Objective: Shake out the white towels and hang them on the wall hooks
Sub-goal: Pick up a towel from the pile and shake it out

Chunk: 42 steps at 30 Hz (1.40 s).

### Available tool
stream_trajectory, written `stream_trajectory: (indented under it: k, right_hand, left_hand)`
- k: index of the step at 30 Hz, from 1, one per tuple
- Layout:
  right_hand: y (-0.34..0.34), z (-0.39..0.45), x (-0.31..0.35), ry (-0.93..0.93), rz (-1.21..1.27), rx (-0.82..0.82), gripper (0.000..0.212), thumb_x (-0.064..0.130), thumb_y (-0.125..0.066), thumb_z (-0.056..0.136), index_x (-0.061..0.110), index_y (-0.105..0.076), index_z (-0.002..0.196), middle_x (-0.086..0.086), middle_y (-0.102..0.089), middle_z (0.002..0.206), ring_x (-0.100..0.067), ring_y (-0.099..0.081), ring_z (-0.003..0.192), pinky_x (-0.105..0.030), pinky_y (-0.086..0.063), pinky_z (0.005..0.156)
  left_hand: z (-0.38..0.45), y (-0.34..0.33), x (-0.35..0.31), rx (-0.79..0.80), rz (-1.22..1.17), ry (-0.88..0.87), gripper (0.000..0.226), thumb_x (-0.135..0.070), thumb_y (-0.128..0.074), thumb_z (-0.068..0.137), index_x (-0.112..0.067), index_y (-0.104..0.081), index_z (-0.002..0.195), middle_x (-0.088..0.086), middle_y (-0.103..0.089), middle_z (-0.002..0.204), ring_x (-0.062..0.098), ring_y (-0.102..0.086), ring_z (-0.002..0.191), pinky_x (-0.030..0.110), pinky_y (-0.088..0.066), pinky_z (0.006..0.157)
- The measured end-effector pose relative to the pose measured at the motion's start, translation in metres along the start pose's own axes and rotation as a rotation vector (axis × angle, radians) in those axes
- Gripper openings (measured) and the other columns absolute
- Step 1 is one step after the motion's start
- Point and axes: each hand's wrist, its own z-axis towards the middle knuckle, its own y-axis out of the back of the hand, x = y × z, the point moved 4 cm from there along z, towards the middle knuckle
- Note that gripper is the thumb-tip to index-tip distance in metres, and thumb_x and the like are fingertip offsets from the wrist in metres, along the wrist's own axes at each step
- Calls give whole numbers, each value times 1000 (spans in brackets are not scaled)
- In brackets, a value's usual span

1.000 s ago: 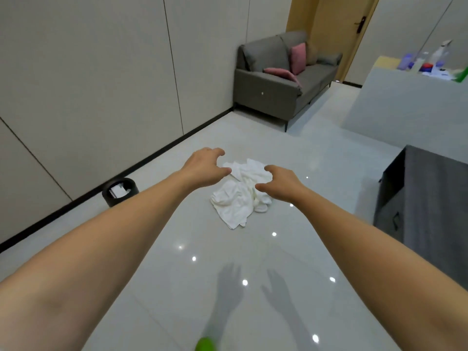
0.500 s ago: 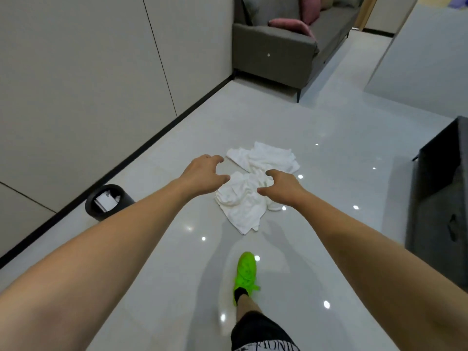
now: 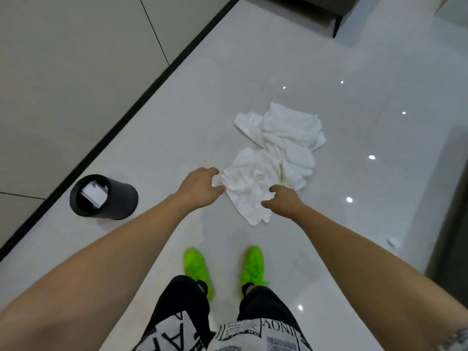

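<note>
White towels [image 3: 276, 158]: crumpled heap mid-floor [image 3: 354, 59], bare tile all round. Left hand [image 3: 200, 188] and right hand [image 3: 283, 203]: fingers loosely spread, holding nothing, over the heap's near edge. Black bin [image 3: 121, 201]: by the wall.

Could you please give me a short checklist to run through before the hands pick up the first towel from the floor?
1. Towels located: the white towels lie crumpled in a heap on the floor. Ok.
2. Hands free: the left hand and the right hand hold nothing, fingers loosely curled above the near towel. Ok.
3. Grip on a towel: not yet made. Not ok.
4. How many towels are in the heap: cannot tell.
5. Footing: both green shoes stand short of the heap, off the cloth. Ok.
6. Wall hooks: none in view. Cannot tell.
</note>
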Motion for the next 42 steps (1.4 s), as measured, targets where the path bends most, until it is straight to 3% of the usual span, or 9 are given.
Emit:
stream_trajectory:
  k: [6, 13, 15, 22, 29, 32, 36, 39, 42]
  right_hand:
    - [-31, 109, 1, -143, 130, -68, 54, 33, -65, 88, 11, -55, 136, -8, -60, 134, -24, -56, 123, -30, -43, 96]
    - [-120, 235, -17, -374, 357, -65, 47, 33, -65, 86, 13, -62, 128, -6, -66, 124, -24, -59, 118, -27, -43, 92]
    - [-145, 266, -23, -426, 427, -54, 45, 31, -65, 86, 12, -62, 127, -6, -66, 122, -23, -60, 114, -24, -41, 83]
    - [-209, 393, -77, -528, 584, -167, 39, 20, -58, 88, 10, -61, 125, -5, -66, 118, -24, -62, 109, -27, -46, 83]
    - [-261, 506, -142, -585, 603, -261, 41, 12, -57, 85, 2, -47, 123, -16, -59, 115, -35, -59, 106, -34, -47, 81]
    - [-273, 508, -150, -529, 676, -326, 3, 6, -49, 86, 6, -52, 87, -7, -58, 85, -27, -57, 80, -29, -41, 63]
    - [-255, 463, -137, -466, 759, -384, 29, 6, -46, 90, 14, -42, 62, 1, -47, 62, -17, -45, 61, -26, -28, 50]
    - [-218, 407, -117, -443, 794, -399, 33, 7, -45, 92, 16, -38, 60, 2, -44, 59, -14, -41, 57, -27, -29, 53]
    - [-159, 339, -94, -424, 870, -482, 35, 13, -43, 96, 18, -36, 63, 4, -44, 61, -10, -40, 55, -17, -31, 50]
  left_hand:
    - [113, -21, 38, 79, 10, -6, 59, -42, -60, 92, -20, -44, 144, 10, -47, 144, 25, -43, 132, 31, -34, 102]
    - [247, -74, 86, 318, 147, -59, 59, -42, -58, 93, -19, -43, 145, 9, -46, 143, 25, -44, 130, 31, -34, 101]
    - [282, -88, 98, 336, 179, -87, 57, -42, -57, 93, -19, -44, 144, 9, -47, 143, 25, -45, 129, 31, -34, 101]
    - [385, -181, 136, 354, 161, -101, 55, -41, -57, 94, -22, -45, 144, 5, -47, 143, 23, -45, 130, 28, -32, 100]
    - [462, -286, 159, 370, 214, -133, 56, -42, -56, 93, -25, -42, 145, 5, -46, 145, 23, -42, 132, 26, -29, 98]
    - [462, -304, 160, 384, 248, -144, 56, -41, -56, 93, -24, -43, 145, 5, -47, 145, 22, -42, 132, 26, -29, 98]
    - [426, -291, 137, 450, 300, -175, 57, -41, -56, 94, -24, -42, 146, 5, -46, 144, 22, -41, 133, 28, -30, 102]
    - [388, -257, 101, 460, 317, -219, 56, -40, -56, 94, -22, -43, 146, 6, -47, 143, 23, -41, 133, 28, -30, 103]
    - [347, -214, 49, 439, 319, -282, 57, -40, -56, 93, -22, -43, 145, 7, -48, 142, 24, -43, 131, 30, -32, 102]
